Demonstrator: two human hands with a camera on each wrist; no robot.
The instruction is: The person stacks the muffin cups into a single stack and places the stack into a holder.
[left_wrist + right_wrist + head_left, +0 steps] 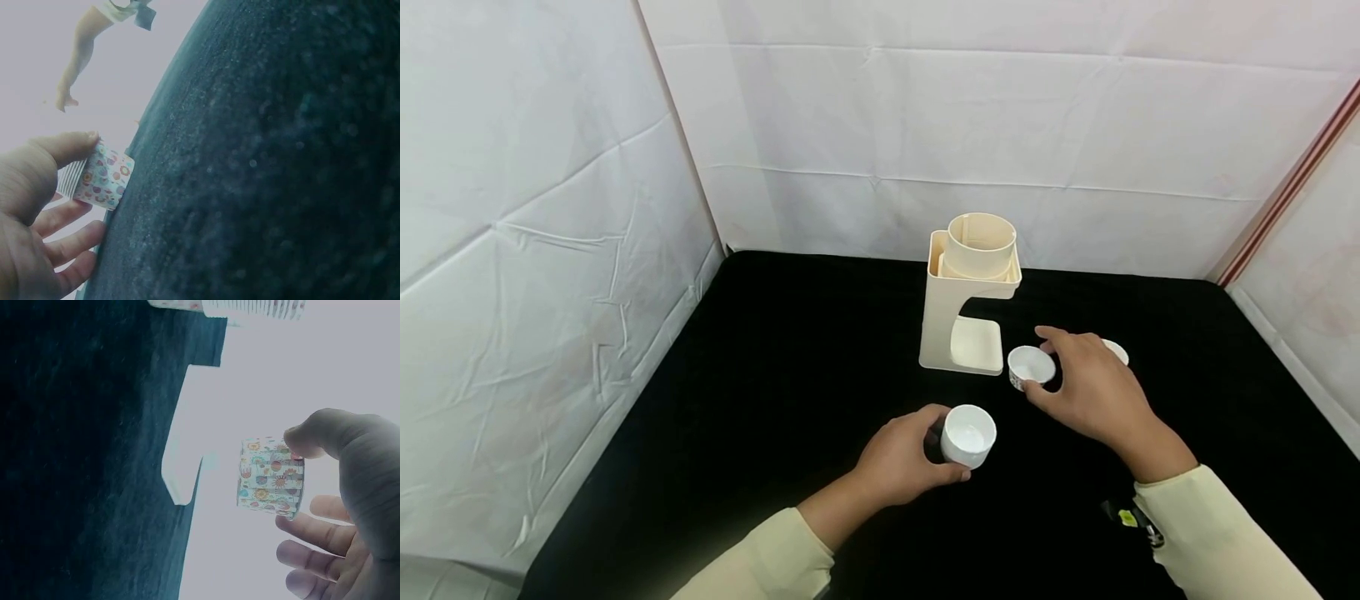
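My left hand (953,443) grips a small white paper cup (967,435) that stands on the black table near the front. In the left wrist view its thumb (62,150) lies on the floral side of that cup (100,178), with the fingers curled below. Farther back, my right hand (1037,363) holds a second floral cup (1028,367) between thumb and fingers, just right of the cream dispenser stand (970,300). The right wrist view shows this cup (270,478) with the thumb (319,434) on its rim.
A third cup (1116,350) sits partly hidden behind my right hand. The black table (790,375) is enclosed by white sheet walls at the left, back and right. The stand carries a round tube (981,243) on top.
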